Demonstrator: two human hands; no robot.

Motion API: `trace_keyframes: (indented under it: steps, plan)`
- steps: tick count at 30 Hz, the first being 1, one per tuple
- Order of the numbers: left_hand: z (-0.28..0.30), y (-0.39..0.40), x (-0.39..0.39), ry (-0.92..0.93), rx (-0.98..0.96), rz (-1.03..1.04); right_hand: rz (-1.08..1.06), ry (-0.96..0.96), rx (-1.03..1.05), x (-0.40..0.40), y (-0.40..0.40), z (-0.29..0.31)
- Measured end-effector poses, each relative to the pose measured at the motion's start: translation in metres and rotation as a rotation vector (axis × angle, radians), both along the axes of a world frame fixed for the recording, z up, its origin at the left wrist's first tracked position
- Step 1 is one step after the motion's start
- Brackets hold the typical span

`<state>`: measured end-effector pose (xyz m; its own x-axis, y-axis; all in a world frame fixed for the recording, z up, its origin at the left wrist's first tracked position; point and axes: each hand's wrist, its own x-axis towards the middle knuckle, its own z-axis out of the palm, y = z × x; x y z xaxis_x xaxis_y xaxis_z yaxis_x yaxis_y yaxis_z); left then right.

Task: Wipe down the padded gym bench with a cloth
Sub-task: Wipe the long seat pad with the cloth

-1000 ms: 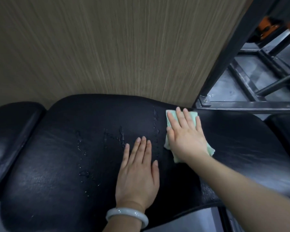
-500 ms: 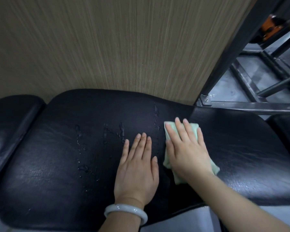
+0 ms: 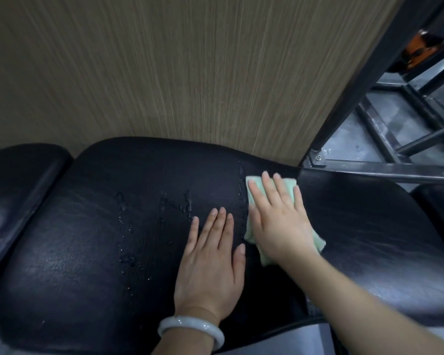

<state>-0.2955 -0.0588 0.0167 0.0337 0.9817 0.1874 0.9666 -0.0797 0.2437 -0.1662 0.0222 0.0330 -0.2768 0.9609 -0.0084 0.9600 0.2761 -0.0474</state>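
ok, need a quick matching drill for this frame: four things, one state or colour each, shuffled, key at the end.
Things:
1. cloth
2. left hand
3. bracelet
4. bench pad

States:
A. black, beaded with droplets
B. pale green, pressed under the right hand
C. whitish, round the left wrist
D. flat on the pad, holding nothing

Pairs: 1-B, 2-D, 3-C, 4-A

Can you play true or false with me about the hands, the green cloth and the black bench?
1. The right hand presses the green cloth flat on the bench. True.
2. The left hand holds a spray bottle. False: it lies flat on the pad, holding nothing.
3. Water drops sit left of the hands. True.
4. The bracelet is on the right wrist. False: it is on the left.
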Motion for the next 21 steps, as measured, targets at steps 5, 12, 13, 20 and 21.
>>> trace_keyframes:
  steps: [5, 12, 13, 20, 21]
  plan:
    - [-0.001, 0.000, -0.001, -0.018, -0.024, -0.006, 0.090, 0.084, 0.092, 0.016, -0.082, -0.007]
    - [-0.001, 0.000, 0.000, -0.025, 0.026, 0.002, 0.069, 0.052, 0.012, 0.004, -0.039, -0.001]
    - [-0.001, 0.000, 0.000, -0.021, 0.023, 0.004, 0.059, 0.044, 0.008, 0.001, -0.024, 0.000]
    - [-0.002, 0.001, 0.000, -0.006, -0.013, 0.010, 0.012, 0.040, -0.047, -0.027, 0.070, 0.004]
    - [-0.002, 0.001, -0.001, -0.008, -0.019, 0.008, 0.013, 0.039, -0.061, -0.029, 0.076, 0.004]
